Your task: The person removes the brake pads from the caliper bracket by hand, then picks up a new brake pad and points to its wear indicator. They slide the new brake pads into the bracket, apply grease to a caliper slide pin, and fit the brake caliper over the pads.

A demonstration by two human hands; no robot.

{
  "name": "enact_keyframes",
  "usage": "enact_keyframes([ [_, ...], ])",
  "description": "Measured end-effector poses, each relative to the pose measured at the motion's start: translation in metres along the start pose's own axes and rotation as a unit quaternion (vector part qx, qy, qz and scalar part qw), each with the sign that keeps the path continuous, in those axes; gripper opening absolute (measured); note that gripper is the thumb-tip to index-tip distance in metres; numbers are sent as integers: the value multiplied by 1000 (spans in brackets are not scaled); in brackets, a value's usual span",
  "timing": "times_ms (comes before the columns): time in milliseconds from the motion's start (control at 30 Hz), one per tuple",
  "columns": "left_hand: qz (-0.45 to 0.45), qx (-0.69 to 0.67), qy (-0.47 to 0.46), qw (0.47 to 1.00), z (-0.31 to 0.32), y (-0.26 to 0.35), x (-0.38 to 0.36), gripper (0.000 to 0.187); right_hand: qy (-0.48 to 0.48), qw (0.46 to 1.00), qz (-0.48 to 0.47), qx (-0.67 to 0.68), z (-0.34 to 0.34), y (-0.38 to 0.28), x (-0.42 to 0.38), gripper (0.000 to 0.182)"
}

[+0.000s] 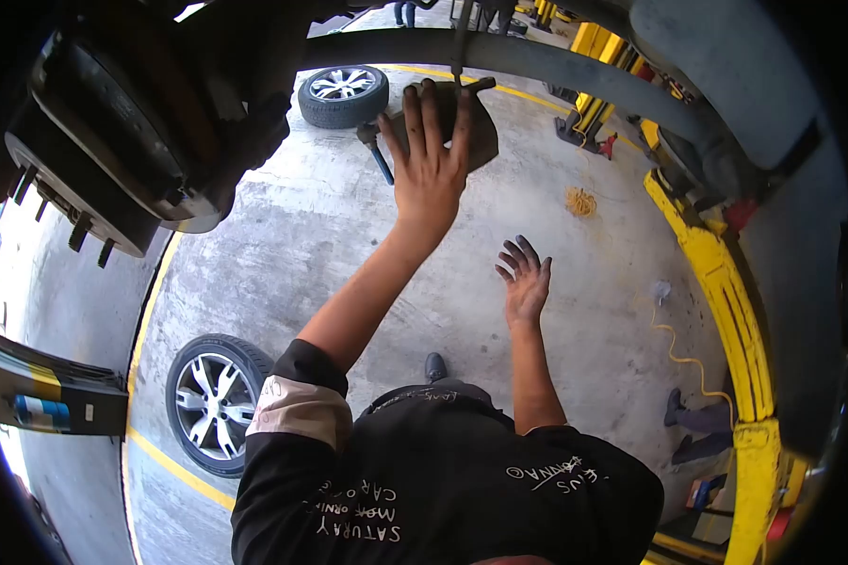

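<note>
My left hand (429,165) reaches up with its fingers stretched out against a dark, flat, plate-like part (482,137) under the vehicle. The palm side is turned away, so its contact with the part is hidden. A blue rod-like piece (383,165) hangs down just left of that hand. A thin rod (459,42) comes down from above to the part. Lower and to the right, my right hand (526,282) is raised in mid-air over the floor, fingers apart and darkened with grime, holding nothing.
A hub with studs (75,212) hangs at upper left. One wheel (215,400) lies at lower left and another wheel (342,94) at the back. A yellow lift post (730,301) stands right, near a person's legs (702,428). A coiled orange cord (581,201) lies on the floor.
</note>
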State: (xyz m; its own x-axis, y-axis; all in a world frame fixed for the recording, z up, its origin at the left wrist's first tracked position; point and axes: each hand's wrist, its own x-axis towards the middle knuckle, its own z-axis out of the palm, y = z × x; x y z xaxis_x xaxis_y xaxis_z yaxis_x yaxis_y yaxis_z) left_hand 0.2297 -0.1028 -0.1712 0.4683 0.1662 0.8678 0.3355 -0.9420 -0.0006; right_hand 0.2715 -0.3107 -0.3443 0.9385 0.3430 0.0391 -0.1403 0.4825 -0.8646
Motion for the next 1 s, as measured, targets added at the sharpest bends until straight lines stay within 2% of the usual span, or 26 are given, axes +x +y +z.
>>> enact_keyframes([
  [133, 58, 36, 11, 998, 2, -15, 8, 114, 13, 999, -25, -31, 3, 2, -37, 73],
  [167, 69, -3, -14, 997, -3, -20, 9, 114, 21, 999, -25, -25, 4, 3, -44, 73],
  [267, 106, -50, 11, 993, -4, -31, 11, 116, 24, 997, -56, -41, 7, 7, -61, 74],
  [367, 130, -188, -29, 973, -22, -35, 12, 118, 26, 994, -93, -55, 6, 9, -68, 72],
  [433, 133, -239, -47, 961, -34, -33, 12, 120, 33, 978, -149, -143, 6, 7, -74, 68],
  [467, 140, -263, -58, 953, -41, -32, 13, 121, 20, 975, -175, -139, 4, 7, -73, 60],
  [500, 148, -286, -68, 944, -48, -30, 15, 122, 32, 974, -184, -126, 8, 6, -72, 60],
  [567, 173, -336, -67, 923, -61, -25, 20, 121, 34, 949, -228, -216, 21, -4, -69, 54],
  [633, 164, -389, -93, 902, -72, -20, 24, 122, 42, 940, -254, -226, 35, -16, -62, 56],
  [700, 131, -480, -114, 860, -71, -19, 25, 121, 15, 894, -331, -301, 50, -30, -53, 59],
  [733, 94, -550, -131, 820, -85, -10, 28, 118, 10, 876, -369, -311, 57, -39, -51, 65],
  [833, 69, -572, -158, 802, -102, -9, 40, 115, 14, 847, -426, -316, 76, -56, -43, 67],
  [867, 41, -601, -170, 780, -111, -9, 41, 113, 13, 844, -438, -309, 82, -61, -42, 67],
  [900, 19, -655, -184, 733, -119, -7, 45, 111, 19, 846, -437, -305, 87, -68, -40, 67],
  [967, -42, -701, -209, 680, -131, -10, 53, 110, 31, 730, -547, -408, 97, -81, -33, 66],
  [1000, -42, -725, -203, 657, -136, -12, 57, 107, 39, 701, -570, -426, 104, -93, -34, 68],
])
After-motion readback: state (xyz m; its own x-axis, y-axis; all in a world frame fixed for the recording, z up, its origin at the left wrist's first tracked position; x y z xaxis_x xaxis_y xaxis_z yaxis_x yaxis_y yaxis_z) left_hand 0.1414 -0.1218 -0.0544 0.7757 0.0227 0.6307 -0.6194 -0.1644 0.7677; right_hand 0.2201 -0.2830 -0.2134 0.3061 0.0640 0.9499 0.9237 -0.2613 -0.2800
